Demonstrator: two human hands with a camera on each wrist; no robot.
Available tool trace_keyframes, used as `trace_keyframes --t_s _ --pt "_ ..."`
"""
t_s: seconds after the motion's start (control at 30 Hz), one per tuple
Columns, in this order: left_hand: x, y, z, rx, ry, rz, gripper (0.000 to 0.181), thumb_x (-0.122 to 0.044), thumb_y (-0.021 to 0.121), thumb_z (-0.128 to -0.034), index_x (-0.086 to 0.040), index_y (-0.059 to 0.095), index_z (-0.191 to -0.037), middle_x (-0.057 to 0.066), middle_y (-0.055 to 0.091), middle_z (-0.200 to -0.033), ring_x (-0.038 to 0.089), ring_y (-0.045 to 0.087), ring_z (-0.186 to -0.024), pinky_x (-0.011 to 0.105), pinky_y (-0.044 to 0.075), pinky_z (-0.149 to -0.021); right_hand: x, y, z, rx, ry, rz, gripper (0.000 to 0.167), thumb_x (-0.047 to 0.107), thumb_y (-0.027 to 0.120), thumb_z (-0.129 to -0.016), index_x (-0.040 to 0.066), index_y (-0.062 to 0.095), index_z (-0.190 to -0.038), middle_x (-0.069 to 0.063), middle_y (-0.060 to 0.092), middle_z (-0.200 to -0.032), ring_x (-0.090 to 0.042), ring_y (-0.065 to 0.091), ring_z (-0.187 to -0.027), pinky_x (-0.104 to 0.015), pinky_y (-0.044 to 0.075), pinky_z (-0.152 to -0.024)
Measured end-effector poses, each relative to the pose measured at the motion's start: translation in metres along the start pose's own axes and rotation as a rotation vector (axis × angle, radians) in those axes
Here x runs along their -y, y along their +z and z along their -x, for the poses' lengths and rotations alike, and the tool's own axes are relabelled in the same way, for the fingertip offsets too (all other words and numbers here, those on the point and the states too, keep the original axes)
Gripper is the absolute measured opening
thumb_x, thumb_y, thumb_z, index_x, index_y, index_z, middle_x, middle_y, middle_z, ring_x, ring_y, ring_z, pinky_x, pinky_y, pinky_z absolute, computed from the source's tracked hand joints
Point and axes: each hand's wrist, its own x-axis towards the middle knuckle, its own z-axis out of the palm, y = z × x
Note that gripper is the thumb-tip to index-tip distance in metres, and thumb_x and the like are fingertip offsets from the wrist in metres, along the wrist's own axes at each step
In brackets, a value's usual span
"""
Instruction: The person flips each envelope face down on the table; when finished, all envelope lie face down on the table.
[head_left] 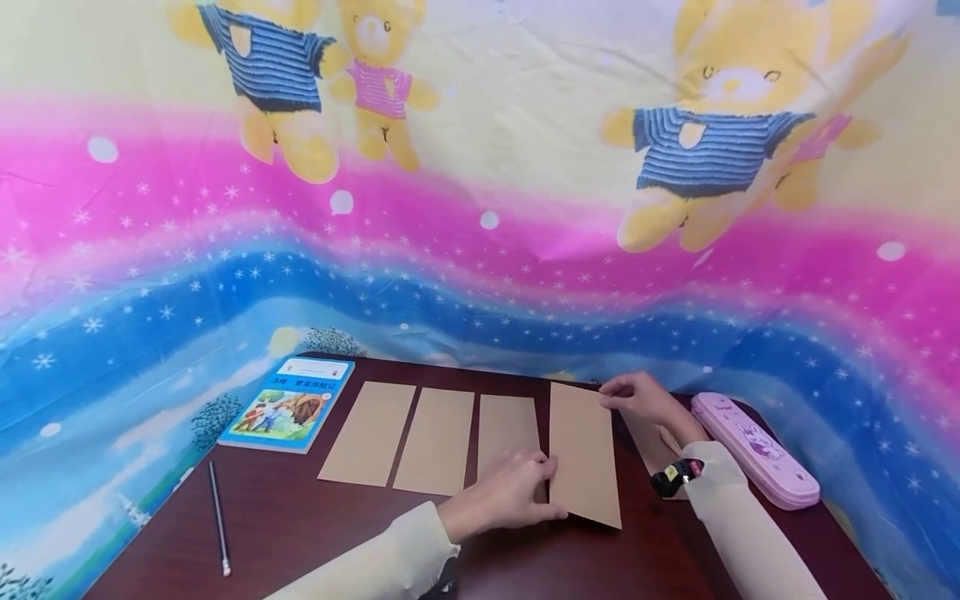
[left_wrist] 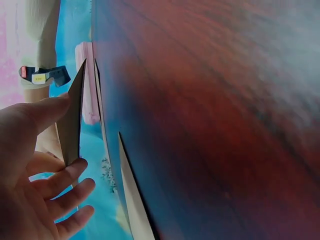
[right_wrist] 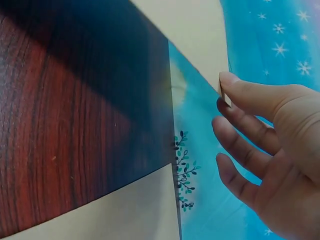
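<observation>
A rectangular brown kraft paper sheet (head_left: 585,457) is raised off the dark table, its lower edge casting a shadow. My left hand (head_left: 510,490) holds it by the lower left side, the thumb on one edge and a finger on another in the left wrist view. At the sheet's upper right corner, my right hand (head_left: 643,402) pinches it between thumb and index finger; the other fingers are loosely bent in the right wrist view. Three similar sheets lie in a row to the left: one at far left (head_left: 367,433), a middle one (head_left: 435,442), and one (head_left: 506,425) partly behind my left hand.
More brown paper (head_left: 647,442) lies under my right forearm, partly hidden. A pink pencil case (head_left: 757,450) is at the right edge. On the left are a blue picture-covered book (head_left: 288,404) and a dark pencil (head_left: 218,517). A bear-print cloth (head_left: 480,275) hangs around the table (head_left: 337,542).
</observation>
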Motion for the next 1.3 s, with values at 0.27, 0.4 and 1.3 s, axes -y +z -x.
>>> trace_keyframes --t_s 0.27,0.4,1.3 --pt "-0.007 0.002 -0.013 0.062 -0.046 -0.05 0.056 -0.064 0.071 -0.0873 -0.017 0.073 -0.119 -0.005 0.073 -0.104 0.014 0.067 -0.092 0.03 0.052 -0.083 0.001 0.005 -0.005 -0.01 -0.008 0.051 0.028 0.018 0.072 -0.096 0.002 0.075 -0.12 -0.015 0.076 -0.111 -0.029 0.071 -0.101 -0.042 0.059 -0.084" --pt "-0.01 0.006 -0.021 0.091 -0.06 -0.091 0.046 -0.066 0.071 -0.0864 -0.02 0.071 -0.097 -0.007 0.07 -0.09 0.014 0.065 -0.085 0.028 0.052 -0.079 -0.003 0.01 -0.009 0.003 -0.019 0.076 0.029 0.015 0.072 -0.096 -0.001 0.074 -0.12 -0.017 0.076 -0.112 -0.032 0.071 -0.103 -0.046 0.058 -0.087" --pt "-0.009 0.021 -0.033 0.182 -0.082 -0.138 0.033 -0.058 0.073 -0.0886 -0.028 0.071 -0.073 -0.006 0.061 -0.093 0.014 0.049 -0.088 0.025 0.042 -0.079 -0.024 0.035 -0.001 0.004 -0.002 0.322 0.025 0.032 0.072 -0.097 0.016 0.078 -0.116 -0.016 0.068 -0.131 -0.039 0.064 -0.119 -0.059 0.052 -0.096"
